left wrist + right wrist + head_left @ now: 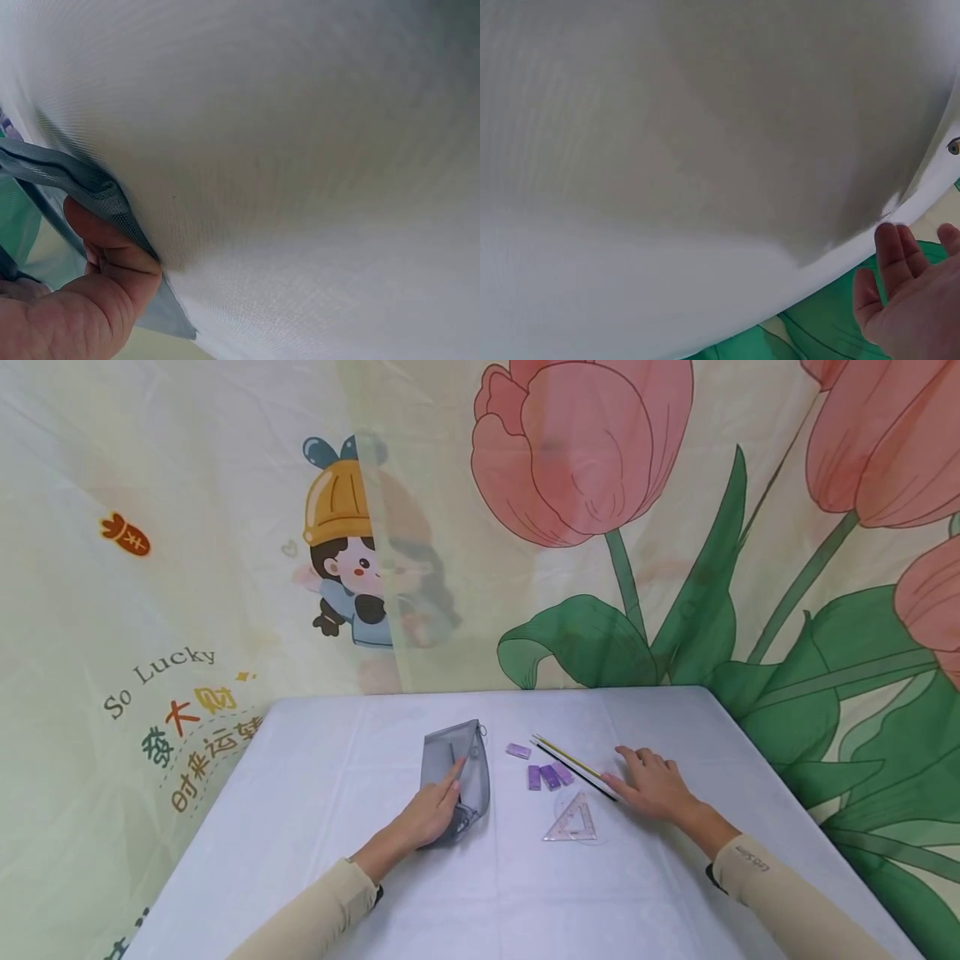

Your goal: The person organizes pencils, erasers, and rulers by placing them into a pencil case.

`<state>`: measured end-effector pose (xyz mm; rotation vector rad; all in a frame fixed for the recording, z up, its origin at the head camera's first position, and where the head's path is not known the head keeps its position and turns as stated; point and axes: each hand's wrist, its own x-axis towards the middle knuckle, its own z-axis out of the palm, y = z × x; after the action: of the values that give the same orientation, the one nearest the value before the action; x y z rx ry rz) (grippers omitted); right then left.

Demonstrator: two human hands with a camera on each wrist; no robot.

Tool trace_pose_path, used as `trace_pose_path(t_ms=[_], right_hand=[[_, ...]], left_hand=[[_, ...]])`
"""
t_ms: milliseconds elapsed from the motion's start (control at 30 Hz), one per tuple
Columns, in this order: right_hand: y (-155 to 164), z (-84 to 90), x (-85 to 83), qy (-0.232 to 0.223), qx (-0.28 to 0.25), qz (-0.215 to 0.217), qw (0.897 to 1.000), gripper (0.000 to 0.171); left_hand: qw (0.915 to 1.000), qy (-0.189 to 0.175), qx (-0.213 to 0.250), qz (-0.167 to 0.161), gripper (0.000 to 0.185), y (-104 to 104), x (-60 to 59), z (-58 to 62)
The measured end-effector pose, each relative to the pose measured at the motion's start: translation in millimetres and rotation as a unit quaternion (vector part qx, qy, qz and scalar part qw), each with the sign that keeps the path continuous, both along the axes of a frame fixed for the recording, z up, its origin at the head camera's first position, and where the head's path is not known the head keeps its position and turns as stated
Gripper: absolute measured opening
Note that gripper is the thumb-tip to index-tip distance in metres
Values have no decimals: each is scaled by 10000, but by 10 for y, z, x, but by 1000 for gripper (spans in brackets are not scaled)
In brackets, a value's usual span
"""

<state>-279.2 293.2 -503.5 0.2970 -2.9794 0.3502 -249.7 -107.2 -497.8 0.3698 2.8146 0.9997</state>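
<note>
The grey mesh pouch [459, 772] (soft, flattened, zipper along one edge) lies on the white tablecloth [315, 793]. The left hand [431, 814] rests on it, thumb curled under its edge. Right of the pouch, the right hand [651, 783] lies flat, fingers spread, touching two thin pencils [572, 763] near purple erasers [546, 774] and a clear triangular ruler [573, 821].

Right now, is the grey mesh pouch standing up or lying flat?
Lying flat. The grey mesh pouch lies on its side on the table, with the left hand resting on top of it.
</note>
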Motion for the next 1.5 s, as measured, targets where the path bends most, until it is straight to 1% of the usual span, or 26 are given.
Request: trace_pose_path(t_ms=[100,200,333,500,667,867,1067,1167,1400,1500], right_hand=[[19,-12,-8,-132,-184,-59,9997,74],[44,-28,-26,-319,-294,-97,9990,64],[69,-26,-48,-625,-424,-12,9971,51],[74,-13,-64,-942,-540,48,9941,45],[41,7,-81,-1031,-344,76,9940,41],[-12,-5,-105,-1233,198,68,9922,36],[-47,6,-113,-1272,358,386,9905,31],[-54,17,-115,-1275,389,459,9900,30],[-35,8,-122,-905,625,741,9912,28],[-39,9,-113,-918,722,724,9905,27]], left_hand=[[10000,-4,12,-9,51,-3,0,-3],[10000,-14,39,-34,51,-4,-6,-14],[10000,-36,49,-50,51,-7,-5,-16],[10000,-63,23,-60,51,-7,-4,16],[9999,-154,1,-18,51,-3,-12,33],[9998,-174,25,-20,51,4,-12,18],[9998,-194,28,20,51,8,0,11],[9998,-190,20,25,51,10,0,10],[9999,-145,37,-40,51,-3,-12,20],[9999,-121,68,-54,51,-11,-7,18]])
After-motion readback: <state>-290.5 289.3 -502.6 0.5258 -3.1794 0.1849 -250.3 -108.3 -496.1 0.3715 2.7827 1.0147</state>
